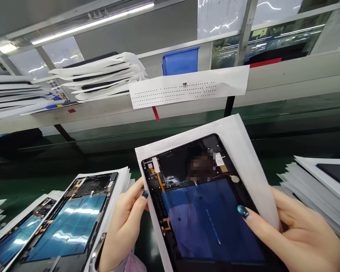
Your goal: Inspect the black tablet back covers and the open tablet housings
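Note:
Between my two hands is an opened tablet (209, 219), tilted toward me, its inside showing a large dark blue battery and a black circuit area. Behind it lies a sheet of white foam paper (243, 151), held together with the tablet. My left hand (127, 219) grips the left edge, thumb on the frame and fingers behind. My right hand (297, 230) clasps the right edge, thumb over the battery's side and fingers behind the paper. Just left of my left hand, another opened tablet (70, 223) with a shiny blue battery rests on stacked white sheets.
Further left is one more opened tablet (22, 230). At the right stands a stack of sheets and dark panels (323, 196). The shelf ahead carries wrapped stacks (102, 77), a blue bin (181, 60) and a hanging strip of dotted paper (189, 88). The bench surface (102, 155) is green.

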Motion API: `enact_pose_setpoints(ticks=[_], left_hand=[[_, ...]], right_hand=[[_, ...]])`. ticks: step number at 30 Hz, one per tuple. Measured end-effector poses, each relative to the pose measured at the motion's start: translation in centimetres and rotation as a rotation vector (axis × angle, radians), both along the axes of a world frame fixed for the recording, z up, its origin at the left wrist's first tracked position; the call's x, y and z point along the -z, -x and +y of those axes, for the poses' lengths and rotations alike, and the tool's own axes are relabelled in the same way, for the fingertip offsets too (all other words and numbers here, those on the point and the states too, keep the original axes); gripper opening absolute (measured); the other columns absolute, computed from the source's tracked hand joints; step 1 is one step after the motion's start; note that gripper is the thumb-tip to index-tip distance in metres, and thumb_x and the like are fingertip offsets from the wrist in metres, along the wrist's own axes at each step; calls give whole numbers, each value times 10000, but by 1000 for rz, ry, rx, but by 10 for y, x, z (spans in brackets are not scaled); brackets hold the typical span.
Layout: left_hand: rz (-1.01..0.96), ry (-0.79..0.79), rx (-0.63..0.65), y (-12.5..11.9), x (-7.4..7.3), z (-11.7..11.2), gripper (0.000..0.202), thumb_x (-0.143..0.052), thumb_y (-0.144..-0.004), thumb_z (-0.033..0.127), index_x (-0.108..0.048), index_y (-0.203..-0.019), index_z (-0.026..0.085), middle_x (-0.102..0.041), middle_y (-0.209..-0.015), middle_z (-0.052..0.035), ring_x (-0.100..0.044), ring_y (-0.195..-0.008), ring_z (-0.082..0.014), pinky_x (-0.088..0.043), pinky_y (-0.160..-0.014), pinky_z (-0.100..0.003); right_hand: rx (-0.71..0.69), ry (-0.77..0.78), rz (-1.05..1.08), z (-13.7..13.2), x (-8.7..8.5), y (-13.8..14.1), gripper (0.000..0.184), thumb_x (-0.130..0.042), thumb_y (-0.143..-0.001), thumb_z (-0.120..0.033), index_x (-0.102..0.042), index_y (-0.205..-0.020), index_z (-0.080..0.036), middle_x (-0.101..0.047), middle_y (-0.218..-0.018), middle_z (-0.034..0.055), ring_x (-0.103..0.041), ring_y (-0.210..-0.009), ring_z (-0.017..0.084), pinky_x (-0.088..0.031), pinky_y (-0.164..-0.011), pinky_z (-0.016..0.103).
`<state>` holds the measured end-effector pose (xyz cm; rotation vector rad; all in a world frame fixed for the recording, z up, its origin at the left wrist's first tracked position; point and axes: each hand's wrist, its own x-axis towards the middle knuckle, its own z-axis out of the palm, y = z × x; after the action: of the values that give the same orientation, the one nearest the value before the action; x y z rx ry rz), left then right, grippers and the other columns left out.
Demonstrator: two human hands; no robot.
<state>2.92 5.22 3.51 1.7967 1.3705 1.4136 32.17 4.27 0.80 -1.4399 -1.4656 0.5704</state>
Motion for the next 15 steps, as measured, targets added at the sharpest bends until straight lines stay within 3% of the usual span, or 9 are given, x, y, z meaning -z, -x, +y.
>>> enact_pose_setpoints(ticks=[7, 11, 13, 15], left_hand=[[-35, -41, 14, -3, -4, 0, 366, -513, -986, 383, -658, -1315, 319, -711, -1259, 6, -613, -1220, -230, -479, -998, -232], [-123, 46, -18, 3, 0, -3, 423, -618, -908, 482, -672, -1296, 323, -734, -1212, -17, -645, -1170, -277, -571, -848, -240], [-211, 163, -6, 5, 5, -3, 519, -692, -834, 531, -654, -1311, 333, -753, -1163, -28, -675, -1105, -316, -610, -738, -270], [-363, 257, -27, 3, 9, -3, 562, -759, -763, 538, -661, -1287, 358, -769, -1115, -19, -699, -1043, -323, -621, -735, -297]], right_hand=[[-98, 49, 116, 2, -10, 2, 436, -703, -775, -587, -749, -1101, -301, -750, -829, 33, -736, -731, 297, -634, -568, 280], [-221, 88, 245, -2, -28, 13, 427, -615, -876, -501, -716, -1200, -243, -734, -871, 55, -709, -760, 287, -624, -650, 326], [-227, 94, 274, -4, -35, 20, 410, -604, -880, -452, -712, -1202, -221, -724, -892, 62, -695, -800, 289, -612, -691, 340], [-209, 109, 280, -5, -38, 24, 398, -623, -858, -412, -714, -1193, -216, -718, -893, 63, -679, -864, 303, -600, -735, 357]])
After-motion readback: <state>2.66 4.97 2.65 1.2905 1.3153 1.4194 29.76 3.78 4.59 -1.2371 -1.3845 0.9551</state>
